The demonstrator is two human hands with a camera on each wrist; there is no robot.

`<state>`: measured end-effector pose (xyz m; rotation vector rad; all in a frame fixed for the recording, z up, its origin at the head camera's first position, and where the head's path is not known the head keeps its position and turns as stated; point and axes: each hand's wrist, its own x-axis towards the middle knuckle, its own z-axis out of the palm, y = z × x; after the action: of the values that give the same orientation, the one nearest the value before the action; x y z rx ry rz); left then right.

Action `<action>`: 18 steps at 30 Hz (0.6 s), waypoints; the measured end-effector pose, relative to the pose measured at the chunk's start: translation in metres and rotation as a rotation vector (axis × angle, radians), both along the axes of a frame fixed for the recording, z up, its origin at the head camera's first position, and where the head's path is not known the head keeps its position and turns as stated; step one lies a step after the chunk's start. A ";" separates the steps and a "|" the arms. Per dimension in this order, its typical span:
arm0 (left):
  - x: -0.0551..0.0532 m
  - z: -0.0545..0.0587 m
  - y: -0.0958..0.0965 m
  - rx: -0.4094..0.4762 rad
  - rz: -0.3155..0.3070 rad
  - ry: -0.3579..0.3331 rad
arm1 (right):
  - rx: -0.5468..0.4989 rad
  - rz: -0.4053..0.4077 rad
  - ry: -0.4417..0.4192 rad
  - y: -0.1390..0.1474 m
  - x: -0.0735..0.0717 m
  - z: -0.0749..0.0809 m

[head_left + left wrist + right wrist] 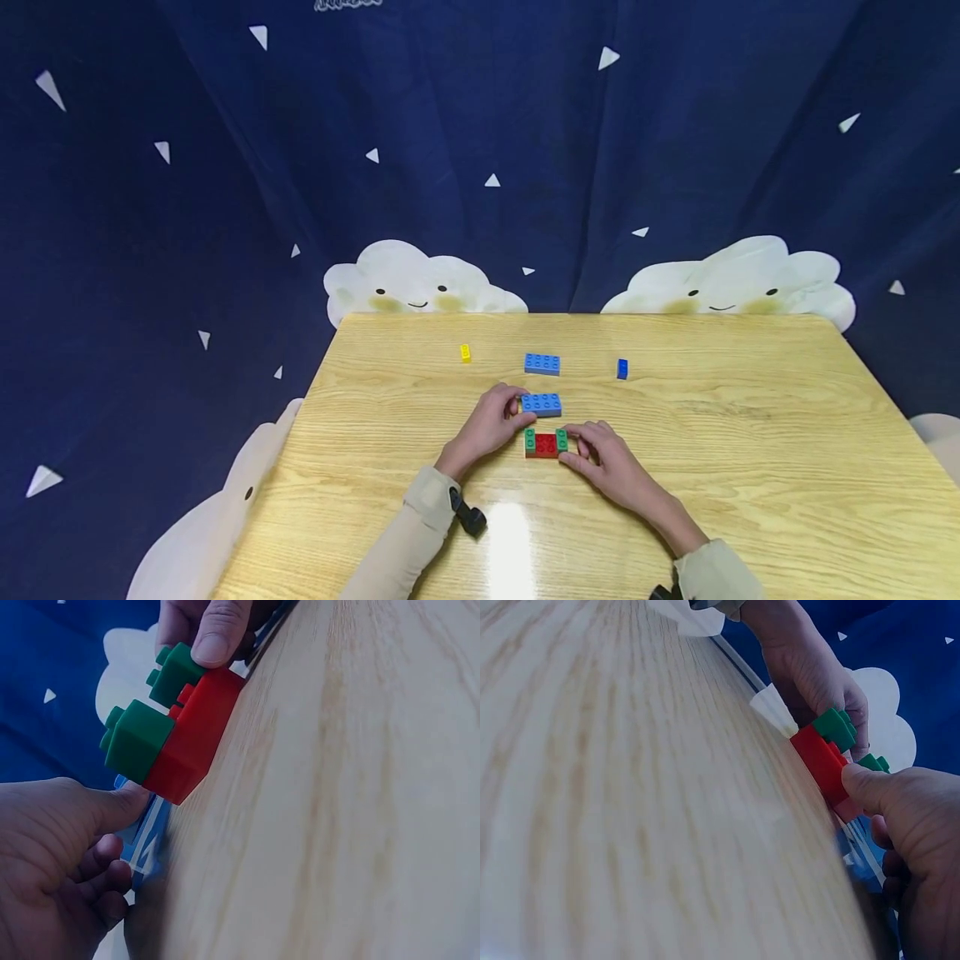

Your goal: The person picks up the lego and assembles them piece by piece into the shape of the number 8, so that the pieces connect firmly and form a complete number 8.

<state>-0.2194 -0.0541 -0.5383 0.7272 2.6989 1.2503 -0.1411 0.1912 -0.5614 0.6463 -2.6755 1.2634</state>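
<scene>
In the head view my left hand (489,419) pinches the left end of an eight-stud blue brick (543,406) between thumb and fingers. A sliver of yellow shows at that end, mostly hidden by the fingers. Just nearer to me lies a red brick (546,446) with a green brick (530,440) on its left end and another green brick (562,439) on its right end, red studs bare between them. My right hand (609,463) grips the right end of this stack, thumb on the near side. The left wrist view shows that thumb against the red brick (206,724).
Farther back on the wooden table (750,467) lie a small yellow brick (466,353), a second eight-stud blue brick (542,364) and a small dark blue brick (622,369). A dark blue curtain (450,108) with white clouds hangs behind the far edge.
</scene>
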 end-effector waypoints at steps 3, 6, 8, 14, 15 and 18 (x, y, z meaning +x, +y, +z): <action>0.002 0.002 -0.002 0.013 0.013 -0.003 | 0.004 0.000 0.000 0.000 0.000 0.001; 0.004 0.004 -0.004 0.021 0.031 -0.015 | 0.009 -0.001 0.002 0.000 0.000 0.002; 0.006 0.006 -0.005 0.027 0.042 -0.020 | 0.013 -0.004 0.009 -0.001 -0.001 0.002; 0.010 0.009 -0.009 0.038 0.058 -0.020 | 0.012 -0.010 0.045 -0.001 -0.001 -0.002; 0.010 0.009 -0.010 0.044 0.055 -0.018 | 0.011 -0.010 0.049 -0.002 -0.001 -0.002; 0.012 0.009 -0.011 0.045 0.054 -0.017 | 0.007 -0.011 0.057 -0.002 -0.002 -0.003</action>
<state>-0.2070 -0.0656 -0.5290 0.6495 2.7029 1.3263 -0.1429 0.1890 -0.5644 0.6579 -2.6357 1.2143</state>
